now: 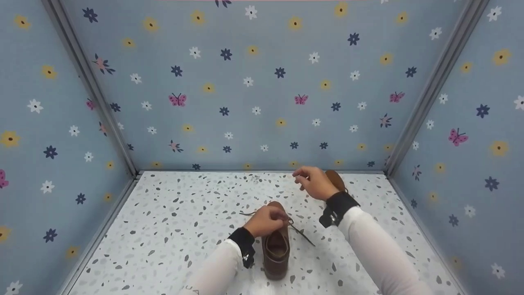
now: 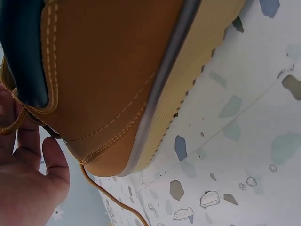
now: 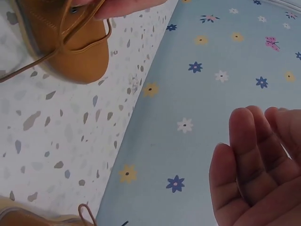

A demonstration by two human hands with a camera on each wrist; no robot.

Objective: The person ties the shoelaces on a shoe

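A brown leather lace-up shoe (image 1: pixel 276 266) stands upright on the floor, toe pointing away, its opening towards me. Over its front my left hand (image 1: pixel 264 221) bends its fingers and pinches the shoelace (image 2: pixel 18 123) at the tongue. One loose lace end (image 1: pixel 303 236) trails to the right, another to the left. In the left wrist view the stitched side and pale ridged sole show close up. My right hand (image 1: pixel 317 184) hangs in the air ahead and to the right, holding nothing, fingers loosely bent.
A second brown shoe (image 1: pixel 335 179) lies near the back wall, partly hidden behind the right hand; its lace loop (image 3: pixel 86 213) shows in the right wrist view. Blue flowered panels (image 1: pixel 262 90) enclose the speckled white floor (image 1: pixel 176 229) at the back and both sides.
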